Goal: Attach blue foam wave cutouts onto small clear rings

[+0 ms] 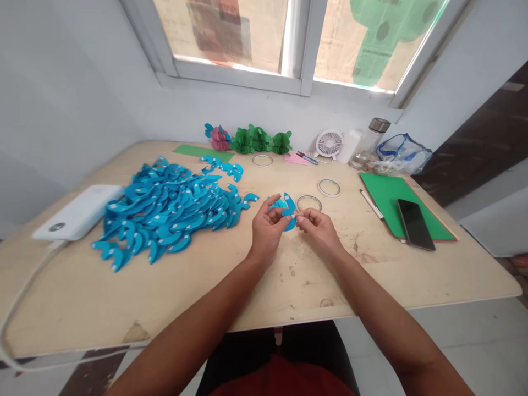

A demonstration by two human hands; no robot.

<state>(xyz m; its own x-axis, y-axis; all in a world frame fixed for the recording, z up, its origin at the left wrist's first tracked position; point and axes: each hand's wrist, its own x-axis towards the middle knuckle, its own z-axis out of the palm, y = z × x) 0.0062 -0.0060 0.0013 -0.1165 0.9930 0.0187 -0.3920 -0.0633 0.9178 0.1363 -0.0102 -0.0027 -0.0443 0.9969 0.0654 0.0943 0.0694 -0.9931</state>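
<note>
Atop the pale wooden tabletop (214, 291) sprawls a heap of curved blue paper pieces (173, 203). Right of the heap, the left hand (269, 224) pinches a single curved blue paper piece (290, 224) between thumb and fingers; the right hand (318, 225) closes its fingertips at the edge, hold unclear. Small white patches (287, 197) show there and across the heap: plenty seems done, the remainder untellable.

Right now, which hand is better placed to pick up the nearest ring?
Probably the right hand: it's close to that ring, while the left hand, holding the blue piece, is farther, nearer the blue pile.
</note>
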